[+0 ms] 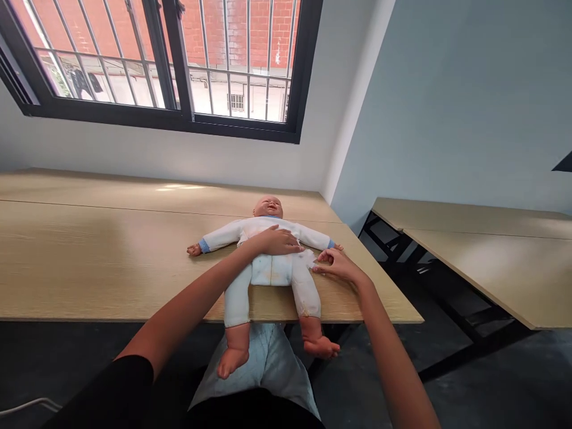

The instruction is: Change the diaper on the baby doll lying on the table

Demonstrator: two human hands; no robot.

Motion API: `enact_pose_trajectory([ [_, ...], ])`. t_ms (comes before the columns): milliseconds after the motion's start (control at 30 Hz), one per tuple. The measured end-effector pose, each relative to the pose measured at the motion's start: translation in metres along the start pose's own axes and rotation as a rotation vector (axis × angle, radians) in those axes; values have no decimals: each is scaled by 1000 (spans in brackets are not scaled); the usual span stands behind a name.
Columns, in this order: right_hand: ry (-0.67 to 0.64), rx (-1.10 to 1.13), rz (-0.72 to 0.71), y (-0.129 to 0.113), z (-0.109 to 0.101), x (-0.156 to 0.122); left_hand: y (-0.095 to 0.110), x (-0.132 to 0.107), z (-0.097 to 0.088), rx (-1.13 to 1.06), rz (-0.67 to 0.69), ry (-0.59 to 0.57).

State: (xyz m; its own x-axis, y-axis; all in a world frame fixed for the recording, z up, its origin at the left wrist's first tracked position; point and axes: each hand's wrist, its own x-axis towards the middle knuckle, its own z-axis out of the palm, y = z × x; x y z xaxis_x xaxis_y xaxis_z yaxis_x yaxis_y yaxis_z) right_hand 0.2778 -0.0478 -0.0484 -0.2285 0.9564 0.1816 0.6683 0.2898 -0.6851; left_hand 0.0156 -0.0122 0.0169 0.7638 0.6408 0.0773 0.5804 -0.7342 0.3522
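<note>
A baby doll (268,262) in a white romper with blue cuffs lies on its back on the wooden table (98,262), legs hanging over the front edge. My left hand (277,241) rests flat on the doll's chest, fingers stretched out. My right hand (336,264) is at the doll's left hip, fingers pinched on a fold of the white romper (308,259).
A second wooden table (482,238) stands at the right across a dark floor gap. A barred window (179,59) is above the table. My lap in light trousers (268,363) is under the doll's feet.
</note>
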Motion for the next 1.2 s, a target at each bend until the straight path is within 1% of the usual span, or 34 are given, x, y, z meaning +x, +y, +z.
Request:
enact_pose_trajectory([
  [100,-62,71,11,4,4,-2,-8,3,2,24,-33,-12],
  [233,-67,149,9,1,11,2,-7,2,6,58,-39,8],
  [300,-60,215,9,-2,13,3,-1,1,7,72,8,10],
  [367,-37,297,8,-5,14,4,5,3,7,85,88,-3],
  [467,35,429,13,-11,13,6,10,8,10,99,173,-34],
  [567,107,545,39,-15,10,6,7,13,14,102,144,-37],
  [767,180,721,88,-21,9,4,-3,21,26,46,44,5],
  [900,224,773,73,-37,17,11,-8,29,28,-74,-13,56],
  [1033,192,747,-1,-70,33,29,-20,34,24,-307,-53,112],
  [1133,181,651,-51,-95,39,42,-29,32,21,-534,-74,194],
  [1200,190,527,-73,-108,40,45,-32,29,19,-681,-89,257],
])
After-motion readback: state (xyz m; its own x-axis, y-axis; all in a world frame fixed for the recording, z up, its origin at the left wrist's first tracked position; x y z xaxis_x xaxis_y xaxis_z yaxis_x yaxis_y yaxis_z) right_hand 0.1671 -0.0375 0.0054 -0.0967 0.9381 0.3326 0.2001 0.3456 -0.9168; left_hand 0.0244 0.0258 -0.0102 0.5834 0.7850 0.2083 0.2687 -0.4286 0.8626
